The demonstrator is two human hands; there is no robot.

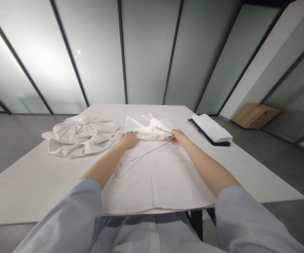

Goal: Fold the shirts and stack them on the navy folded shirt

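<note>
A white shirt point(162, 175) lies spread flat on the white table point(30, 189) in front of me, its lower part hanging over the near edge. My left hand point(129, 139) presses palm-down on a folded sleeve at the shirt's upper left. My right hand point(178, 137) pinches the bunched fabric at the shirt's upper right, near the collar. Both forearms reach out from light blue sleeves.
A crumpled heap of white garments point(80, 137) lies on the table to the left. A folded stack, white on top and dark below point(212, 130), sits at the far right of the table. A wooden cabinet point(254, 115) stands on the floor by the glass wall.
</note>
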